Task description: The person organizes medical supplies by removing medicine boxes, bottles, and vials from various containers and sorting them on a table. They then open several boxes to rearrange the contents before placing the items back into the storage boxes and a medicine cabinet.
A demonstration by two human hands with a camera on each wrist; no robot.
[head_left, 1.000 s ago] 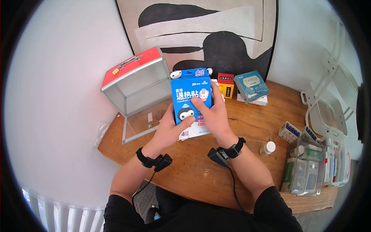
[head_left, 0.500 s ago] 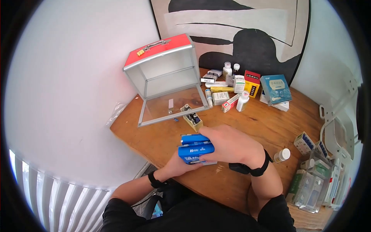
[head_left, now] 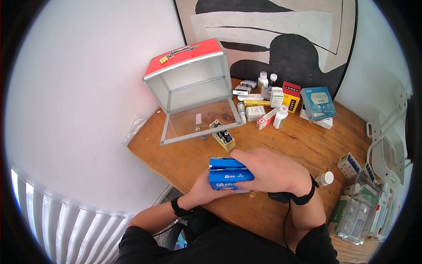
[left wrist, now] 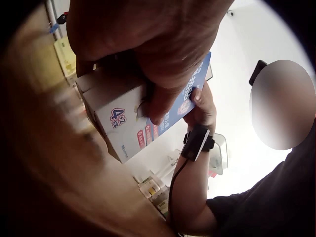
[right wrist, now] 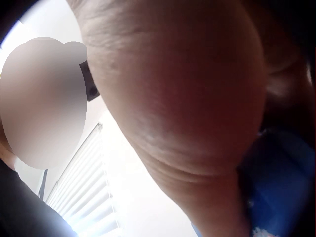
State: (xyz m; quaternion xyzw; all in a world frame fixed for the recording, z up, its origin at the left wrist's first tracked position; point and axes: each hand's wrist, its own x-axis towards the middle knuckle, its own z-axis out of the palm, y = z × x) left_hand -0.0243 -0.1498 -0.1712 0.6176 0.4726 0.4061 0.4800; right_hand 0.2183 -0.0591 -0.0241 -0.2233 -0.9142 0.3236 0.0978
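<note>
Both hands hold a blue and white cooling gel patch box (head_left: pixel 226 178) low over the front of the table, its top end turned toward the head camera. A blue strip of card stands behind that top end, with a narrow gap between. My left hand (head_left: pixel 203 190) grips the box from the left and below; in the left wrist view its thumb lies across the printed front (left wrist: pixel 165 116). My right hand (head_left: pixel 274 169) reaches over from the right, gripping the upper right part, its fingertips mostly hidden. Just beyond the box stands a small open carton (head_left: pixel 223 137) of dark vials.
A red-topped clear case (head_left: pixel 189 79) stands open at the back left, its front panel folded down. Several medicine boxes and bottles (head_left: pixel 280 116) cluster behind, near a teal box (head_left: pixel 318 104). A white bottle (head_left: pixel 325 178) and a clear bin (head_left: pixel 356 211) of medicines are at right.
The box has come down from upright, facing the camera, to lower and tipped top end up. My right hand has shifted onto its upper right part. The head view has swung left.
</note>
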